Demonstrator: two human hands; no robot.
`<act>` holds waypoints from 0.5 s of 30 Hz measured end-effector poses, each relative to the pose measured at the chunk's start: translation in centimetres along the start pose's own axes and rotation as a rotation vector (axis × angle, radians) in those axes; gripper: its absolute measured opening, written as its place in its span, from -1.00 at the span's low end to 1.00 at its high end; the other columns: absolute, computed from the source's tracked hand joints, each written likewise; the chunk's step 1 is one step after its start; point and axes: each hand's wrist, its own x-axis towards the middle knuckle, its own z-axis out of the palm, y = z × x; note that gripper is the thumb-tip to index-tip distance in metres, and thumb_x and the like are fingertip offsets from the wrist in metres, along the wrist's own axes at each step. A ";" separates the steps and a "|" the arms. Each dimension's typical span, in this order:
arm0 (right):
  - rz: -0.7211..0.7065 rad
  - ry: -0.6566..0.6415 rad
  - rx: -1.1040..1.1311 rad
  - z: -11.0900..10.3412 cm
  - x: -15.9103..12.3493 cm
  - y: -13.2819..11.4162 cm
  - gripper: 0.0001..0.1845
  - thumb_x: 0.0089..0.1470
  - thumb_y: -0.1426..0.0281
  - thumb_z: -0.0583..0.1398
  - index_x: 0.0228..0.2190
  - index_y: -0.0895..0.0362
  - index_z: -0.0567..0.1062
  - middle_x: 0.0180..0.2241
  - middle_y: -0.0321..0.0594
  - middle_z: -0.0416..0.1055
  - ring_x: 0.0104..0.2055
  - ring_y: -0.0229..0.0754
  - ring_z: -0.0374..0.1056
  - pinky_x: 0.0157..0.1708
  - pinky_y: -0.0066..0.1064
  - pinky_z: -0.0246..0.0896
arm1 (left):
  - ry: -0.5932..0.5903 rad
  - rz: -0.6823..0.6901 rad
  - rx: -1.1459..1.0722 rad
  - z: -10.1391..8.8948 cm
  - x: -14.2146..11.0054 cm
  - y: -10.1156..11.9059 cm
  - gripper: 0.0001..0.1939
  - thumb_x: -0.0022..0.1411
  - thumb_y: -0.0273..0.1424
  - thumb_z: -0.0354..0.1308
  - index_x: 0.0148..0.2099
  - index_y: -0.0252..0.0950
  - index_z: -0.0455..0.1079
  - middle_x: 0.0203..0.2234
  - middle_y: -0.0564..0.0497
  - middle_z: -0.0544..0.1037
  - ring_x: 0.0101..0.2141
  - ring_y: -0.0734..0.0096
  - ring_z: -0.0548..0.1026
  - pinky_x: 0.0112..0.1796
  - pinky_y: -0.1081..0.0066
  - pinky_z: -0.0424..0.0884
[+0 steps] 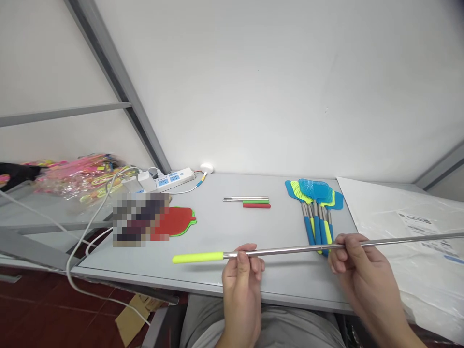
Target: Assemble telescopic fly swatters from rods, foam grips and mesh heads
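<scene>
A telescopic rod (290, 250) with a yellow grip stretches level above the near part of the table, and its far right end runs out of view. My left hand (242, 280) is closed around the metal just right of the yellow grip. Farther right along the shaft, my right hand (362, 268) pinches the same rod. Behind my right hand lies a bunch of blue and yellow fly swatters (315, 212), heads toward the wall. Two short metal rods with green and red grips (256, 205) rest mid-table. Red and green flat swatter heads (177, 221) are stacked at left.
A white power strip (176, 180) with cables sits at the back left, near a round white device (206, 167). Bagged colourful items (97, 176) fill the left shelf. A white plastic bag (409, 227) covers the table's right end. Cardboard (134, 321) lies on the floor.
</scene>
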 end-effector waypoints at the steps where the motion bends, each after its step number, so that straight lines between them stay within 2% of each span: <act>1: -0.004 -0.003 0.015 0.3 -0.1 0.0 -0.78 0.03 0.24 0.33 -0.42 0.10 0.46 -0.56 -0.37 0.26 -0.61 -0.39 0.17 -0.61 -0.51 0.14 | 0.000 0.009 -0.016 0.2 -0.1 0.0 -0.69 0.24 -0.13 0.21 -0.19 -0.28 0.48 -0.62 0.13 0.26 -0.53 0.56 0.23 -0.36 0.46 0.28; 4: -0.012 -0.018 0.038 1.2 -0.6 0.2 -0.79 0.05 0.24 0.32 -0.42 0.10 0.46 -0.59 -0.39 0.26 -0.64 -0.41 0.15 -0.64 -0.54 0.11 | 0.020 0.042 -0.031 0.6 -0.5 0.0 -0.71 0.25 -0.13 0.19 -0.19 -0.27 0.48 -0.65 0.16 0.20 -0.55 0.57 0.19 -0.39 0.48 0.24; 6: 0.015 -0.073 0.010 1.7 -1.2 0.5 -0.79 0.06 0.23 0.31 -0.42 0.10 0.48 -0.61 -0.38 0.26 -0.65 -0.40 0.15 -0.66 -0.54 0.09 | 0.009 0.019 0.002 0.8 -0.8 -0.6 -0.68 0.23 -0.12 0.21 -0.19 -0.28 0.49 -0.66 0.16 0.18 -0.55 0.56 0.17 -0.41 0.48 0.22; 11: 0.041 -0.242 -0.100 2.3 -2.7 1.6 -0.86 0.07 0.28 0.31 -0.39 0.10 0.53 -0.61 -0.35 0.30 -0.64 -0.36 0.19 -0.64 -0.49 0.09 | -0.145 -0.151 0.135 0.9 -1.4 -2.7 -0.57 0.19 -0.06 0.22 -0.15 -0.34 0.51 -0.67 0.15 0.16 -0.59 0.57 0.10 -0.49 0.47 0.11; 15: 0.033 -0.285 -0.150 1.9 -2.4 1.9 -0.86 0.06 0.29 0.32 -0.33 0.09 0.56 -0.63 -0.36 0.28 -0.63 -0.34 0.20 -0.61 -0.47 0.11 | -0.124 -0.134 0.190 0.5 -0.8 -2.0 -0.54 0.18 -0.09 0.25 -0.01 -0.31 0.49 -0.61 0.11 0.25 -0.56 0.57 0.17 -0.46 0.48 0.17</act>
